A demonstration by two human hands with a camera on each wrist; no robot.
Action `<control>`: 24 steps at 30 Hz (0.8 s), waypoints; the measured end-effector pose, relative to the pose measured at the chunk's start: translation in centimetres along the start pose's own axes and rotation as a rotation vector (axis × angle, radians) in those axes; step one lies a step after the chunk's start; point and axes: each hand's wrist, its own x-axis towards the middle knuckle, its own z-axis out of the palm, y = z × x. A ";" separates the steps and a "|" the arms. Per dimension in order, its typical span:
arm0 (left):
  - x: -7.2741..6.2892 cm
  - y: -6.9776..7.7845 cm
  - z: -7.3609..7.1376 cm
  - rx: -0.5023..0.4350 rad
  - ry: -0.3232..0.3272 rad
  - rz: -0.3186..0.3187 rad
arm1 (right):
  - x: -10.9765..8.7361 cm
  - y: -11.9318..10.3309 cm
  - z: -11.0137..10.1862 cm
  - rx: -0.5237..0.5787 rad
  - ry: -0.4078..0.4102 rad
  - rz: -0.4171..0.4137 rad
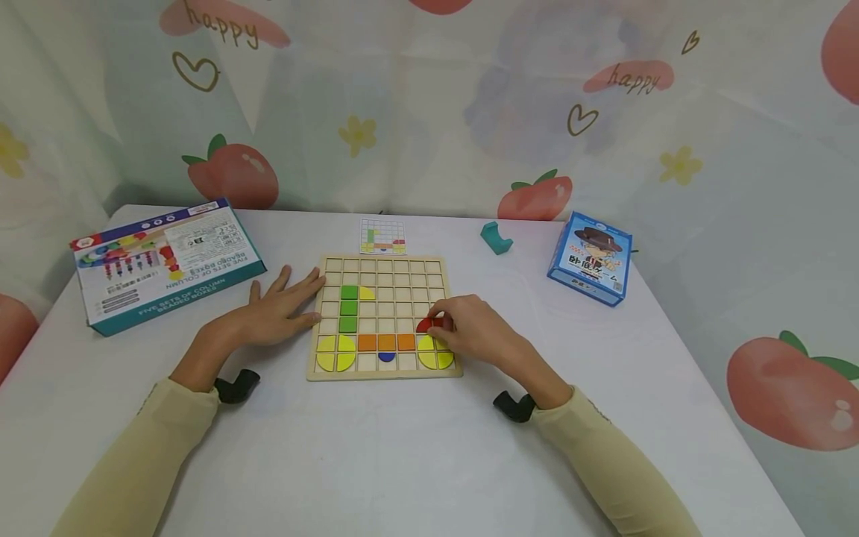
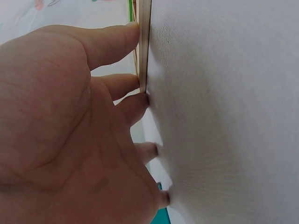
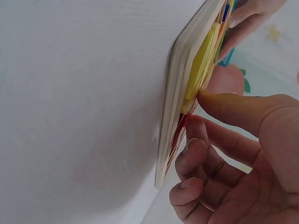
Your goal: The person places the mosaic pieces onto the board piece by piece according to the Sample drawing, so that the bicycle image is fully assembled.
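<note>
A square wooden grid board [image 1: 377, 377] lies on the table, with coloured pieces in its cells. My left hand [image 1: 274, 313] is spread flat beside it, thumb and fingertips against its left edge. Over the lower right of the board, my right hand [image 1: 479, 332] has thumb and forefinger about a red piece [image 1: 423, 325], which sits low among the cells in the right wrist view. That thumb touches the yellow pieces [image 3: 198, 65]. Also on the board are green squares [image 1: 349, 307], orange squares [image 1: 386, 342], a blue half-round [image 1: 386, 357] and yellow rounded pieces [image 1: 335, 353].
Behind the board lies a pattern card [image 1: 382, 236]. A teal curved piece [image 1: 496, 238] is to the back right, near a blue card box [image 1: 590, 257]. At the left is a large flat box [image 1: 168, 265]. A printed cloth [image 1: 429, 112] hangs behind the table.
</note>
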 end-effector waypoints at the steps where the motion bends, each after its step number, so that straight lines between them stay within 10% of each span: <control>1: 0.0 0.0 0.0 0.000 -0.001 -0.003 | 0.0 0.0 0.0 0.000 0.001 -0.002; 24: 0.0 0.3 0.2 -0.004 0.023 -0.015 | -1.0 1.7 -0.2 0.045 0.176 -0.074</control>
